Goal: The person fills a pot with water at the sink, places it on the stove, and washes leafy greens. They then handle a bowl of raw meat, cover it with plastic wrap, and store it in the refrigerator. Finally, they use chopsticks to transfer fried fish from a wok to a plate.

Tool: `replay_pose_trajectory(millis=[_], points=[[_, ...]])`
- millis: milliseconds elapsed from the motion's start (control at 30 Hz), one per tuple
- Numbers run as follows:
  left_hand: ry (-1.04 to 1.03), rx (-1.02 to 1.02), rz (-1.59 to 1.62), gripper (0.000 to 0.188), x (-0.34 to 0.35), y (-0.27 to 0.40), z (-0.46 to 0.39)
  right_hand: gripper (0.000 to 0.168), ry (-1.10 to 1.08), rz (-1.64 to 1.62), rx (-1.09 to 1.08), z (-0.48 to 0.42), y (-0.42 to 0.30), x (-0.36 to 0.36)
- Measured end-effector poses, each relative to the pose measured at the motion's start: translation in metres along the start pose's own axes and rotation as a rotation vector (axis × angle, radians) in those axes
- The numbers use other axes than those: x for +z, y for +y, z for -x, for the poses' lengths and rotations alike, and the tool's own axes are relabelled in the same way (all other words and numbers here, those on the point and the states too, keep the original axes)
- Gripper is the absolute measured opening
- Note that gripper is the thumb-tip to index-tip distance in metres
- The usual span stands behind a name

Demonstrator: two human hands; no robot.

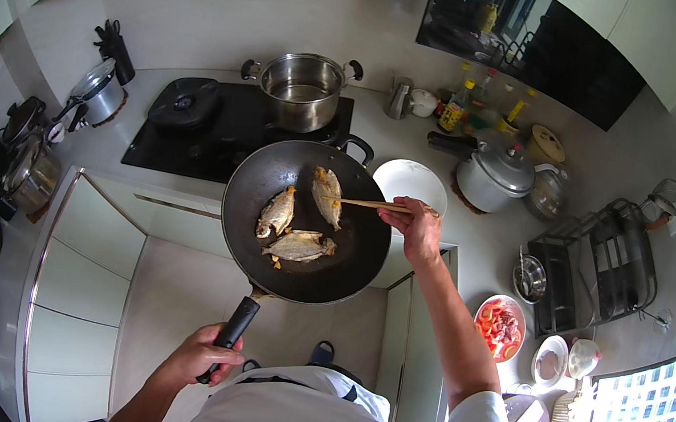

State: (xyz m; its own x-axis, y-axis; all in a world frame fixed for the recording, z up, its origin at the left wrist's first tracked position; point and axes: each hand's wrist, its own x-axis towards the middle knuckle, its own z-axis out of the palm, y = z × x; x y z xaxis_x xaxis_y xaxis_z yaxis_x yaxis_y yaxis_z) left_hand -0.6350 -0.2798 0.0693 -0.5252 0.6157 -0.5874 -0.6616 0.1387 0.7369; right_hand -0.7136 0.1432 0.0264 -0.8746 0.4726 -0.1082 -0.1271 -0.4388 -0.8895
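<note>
A black wok (pixel 355 268) is held off the stove, tilted towards me, its long handle in my left hand (pixel 208 353). Three browned whole fish lie in it: one at the upper right (pixel 327 199), one at the left (pixel 277 212) and one lower down (pixel 300 246). Wooden chopsticks (pixel 373 204) are gripped in my right hand (pixel 416 228), their tips at the upper right fish. Just behind that hand, a white plate (pixel 408 179) sits on the counter.
A steel pot (pixel 303 103) stands on the black gas stove (pixel 205 154). A pressure cooker (pixel 497 171) and sauce bottles (pixel 456 106) are at the back right. Along the right counter are a bowl of cut tomatoes (pixel 499 327) and a black dish rack (pixel 599 270).
</note>
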Motion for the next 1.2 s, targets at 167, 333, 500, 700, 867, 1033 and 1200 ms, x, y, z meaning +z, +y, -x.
replay_pose_trajectory(millis=[167,333,500,700,867,1033,1200], points=[[-0.014,-0.008,0.018,0.023,0.009,0.007,-0.014,0.028,0.071,-0.107,-0.013,-0.003,-0.016,-0.033],[0.008,-0.034,0.04,0.023,0.012,0.014,-0.016,0.028,0.164,-0.194,-0.097,-0.005,-0.04,-0.063],[0.02,-0.032,0.033,0.024,0.011,0.017,-0.015,0.03,0.312,-0.206,-0.19,-0.018,-0.036,-0.115],[0.059,-0.037,0.031,0.023,0.008,0.013,-0.013,0.026,0.496,-0.148,-0.158,-0.054,0.001,-0.171],[0.085,-0.017,0.028,0.022,0.004,0.009,-0.007,0.026,0.49,0.065,-0.308,-0.066,0.009,-0.179],[0.077,-0.016,0.01,0.02,0.003,0.013,-0.006,0.023,0.505,0.331,-0.422,-0.042,-0.019,-0.159],[0.003,-0.016,0.015,0.02,-0.006,0.013,-0.005,0.028,0.241,0.245,-0.484,0.0,-0.036,-0.08]])
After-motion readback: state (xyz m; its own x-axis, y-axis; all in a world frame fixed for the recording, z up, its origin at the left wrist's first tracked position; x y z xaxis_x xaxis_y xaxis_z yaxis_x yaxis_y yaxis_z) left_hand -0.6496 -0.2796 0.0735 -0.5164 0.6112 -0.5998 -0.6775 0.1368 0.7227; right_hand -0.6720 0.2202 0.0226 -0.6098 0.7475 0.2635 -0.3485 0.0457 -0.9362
